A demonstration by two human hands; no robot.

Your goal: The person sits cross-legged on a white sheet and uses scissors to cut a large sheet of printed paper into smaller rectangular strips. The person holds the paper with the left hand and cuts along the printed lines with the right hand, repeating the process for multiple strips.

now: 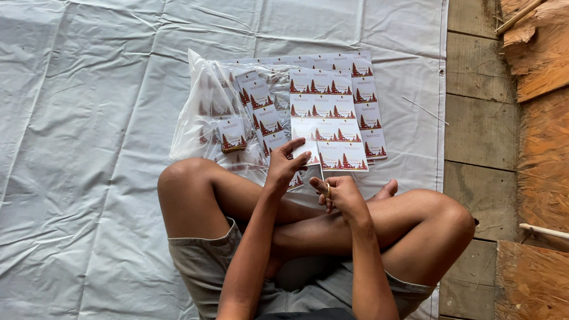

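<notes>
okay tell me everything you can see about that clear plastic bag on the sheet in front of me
The clear plastic bag is thin, crinkled and glossy. It lies flat on the white tarp, just beyond the person's left knee. Small white cards with red tree shapes show through it, and more cards spill out in rows to its right. The left hand rests on those cards near the bag's lower right edge.

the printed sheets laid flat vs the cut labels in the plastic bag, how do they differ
The printed sheets lie flat and bare on the white tarp, while the cut labels sit inside a clear plastic bag. The sheets are large, with rows of designs; the labels are small single pieces. The sheets are squared in a neat stack; the labels lie tilted and overlapping. The left hand touches the sheets, not the labels. Both carry the same red tree-like design on white.
</notes>
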